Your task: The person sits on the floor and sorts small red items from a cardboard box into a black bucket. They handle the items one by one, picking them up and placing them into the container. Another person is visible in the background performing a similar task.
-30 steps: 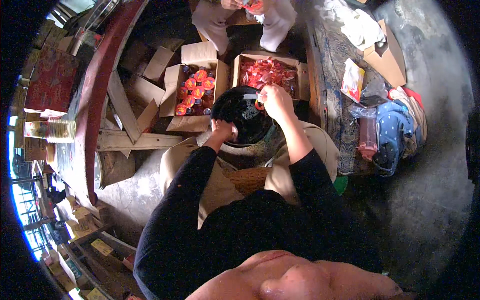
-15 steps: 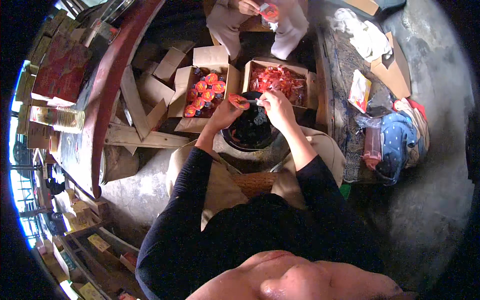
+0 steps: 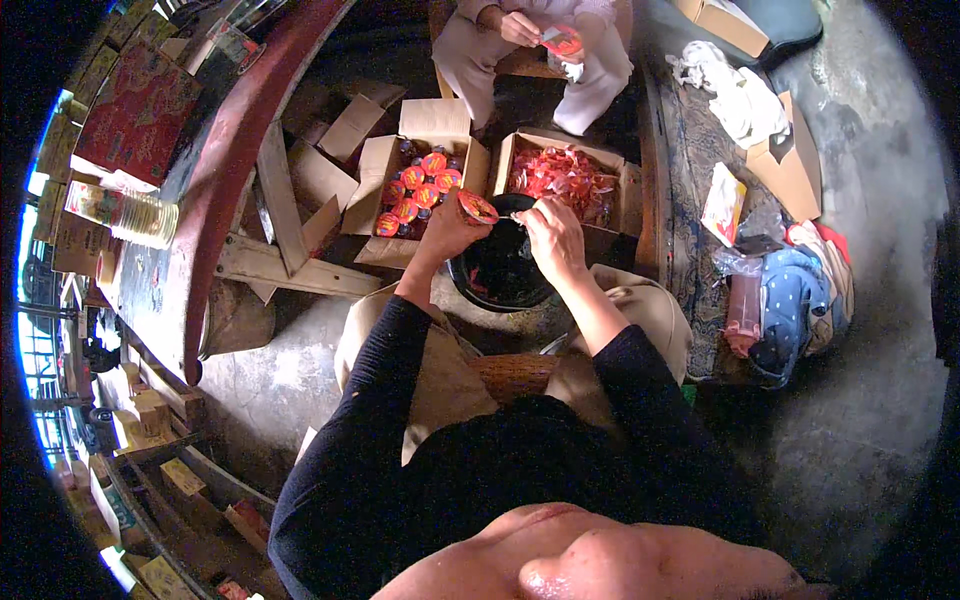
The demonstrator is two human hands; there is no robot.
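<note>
My left hand [image 3: 447, 232] is closed around a red-lidded cup [image 3: 478, 208] above the upper left rim of a black bucket [image 3: 496, 280] between my legs. My right hand [image 3: 553, 238] is pinched at the cup's right side; whatever small thing is between those fingertips is too small to make out. Just beyond the bucket, an open cardboard box [image 3: 375, 175] holds several cups with red-and-orange lids [image 3: 433, 163]. To its right, a second box [image 3: 627, 200] is heaped with red plastic scraps [image 3: 560, 172].
A co-worker's hand [image 3: 520, 28] holds a red-lidded cup [image 3: 562, 40] at the top. At left stand a worn red-edged table [image 3: 190, 310] and stacked clear cups [image 3: 140, 222]. At right, a patterned bench [image 3: 685, 280] carries cloths [image 3: 795, 290], a bottle [image 3: 743, 310] and cartons [image 3: 785, 170].
My left hand has risen from the bucket with a red-lidded cup. The grey flat tool seen in my right hand earlier is now hard to see. The whole view has shifted slightly.
</note>
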